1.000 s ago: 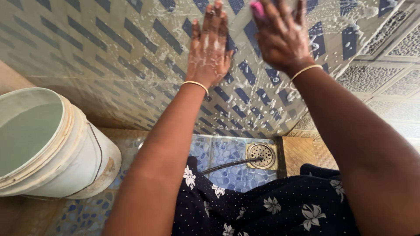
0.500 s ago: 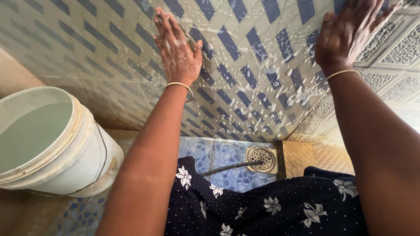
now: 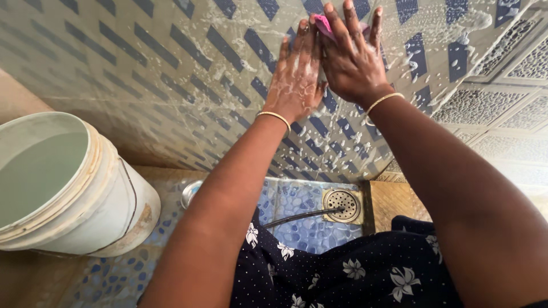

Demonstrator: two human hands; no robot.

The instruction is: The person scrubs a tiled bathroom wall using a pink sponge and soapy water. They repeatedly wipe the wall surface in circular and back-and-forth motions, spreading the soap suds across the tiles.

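Wall (image 3: 142,74): tiled, pale ground with dark blue slanted bars, streaked and dotted with white suds across most of what is in view. It fills the upper half of the head view and is the surface on which both hands are laid.

Bucket (image 3: 63,182): large, white, standing on the floor at the left, well apart from the hands. It is filled most of the way with cloudy water. Its spot beside the wall is judged to keep water within reach.

Floor (image 3: 297,199): blue pebble-pattern tile, wet. A round metal drain (image 3: 341,204) is set in it below the hands, with a thin dark hose (image 3: 297,217) leading to the drain. A dark skirt with white flowers (image 3: 342,268) covers the lower middle of the view.

Left hand (image 3: 297,77): flat on the wall, fingers straight and close together, coated in suds. Nothing is held; it is judged to serve as a brace.

Right hand (image 3: 354,57): just beside the left, touching it along the thumb side, fingers slightly spread and pressed down on a pink cloth (image 3: 323,24).

Pink cloth: only one corner is seen, showing past the right fingertips, between palm and wall. It is held flat, judged so that pressure falls on the tile.
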